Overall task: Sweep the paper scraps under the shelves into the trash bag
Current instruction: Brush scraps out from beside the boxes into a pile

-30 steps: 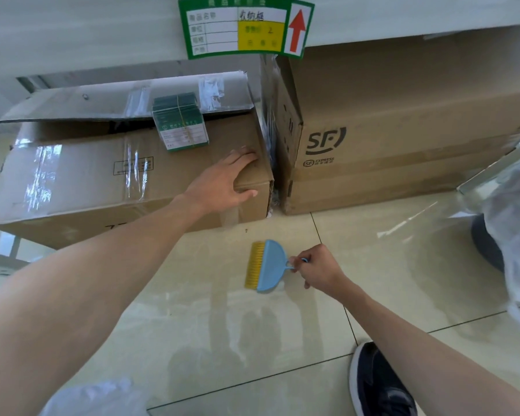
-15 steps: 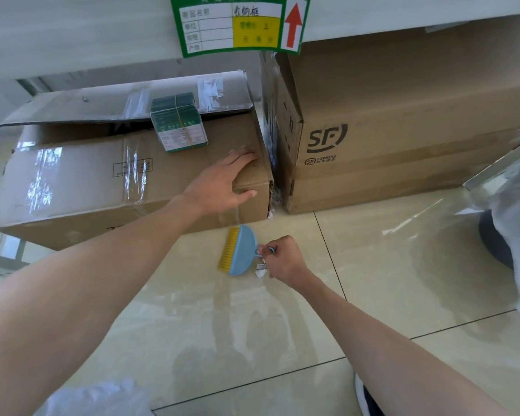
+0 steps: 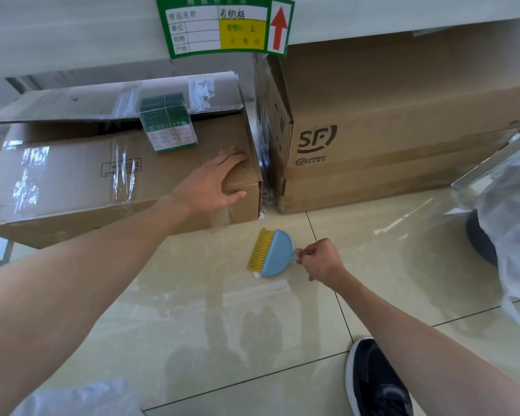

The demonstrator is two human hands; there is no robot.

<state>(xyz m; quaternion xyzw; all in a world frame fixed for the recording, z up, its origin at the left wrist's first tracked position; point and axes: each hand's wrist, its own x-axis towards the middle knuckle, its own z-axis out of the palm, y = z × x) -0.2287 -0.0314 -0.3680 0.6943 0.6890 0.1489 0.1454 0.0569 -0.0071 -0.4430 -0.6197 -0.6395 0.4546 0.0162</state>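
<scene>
Now right hand (image 3: pixel 320 259) grips brush (image 3: pixel 272 253), left hand (image 3: pixel 213 184) flat on carton (image 3: pixel 72 175) beside SF box (image 3: pixel 403 115)

left box (image 3: pixel 72 181) and sf box (image 3: pixel 403 130) block the way under the shelf (image 3: pixel 72 31). the slit (image 3: pixel 266 175) between them seems tight; the floor (image 3: pixel 222 319) in front lies open.
</scene>
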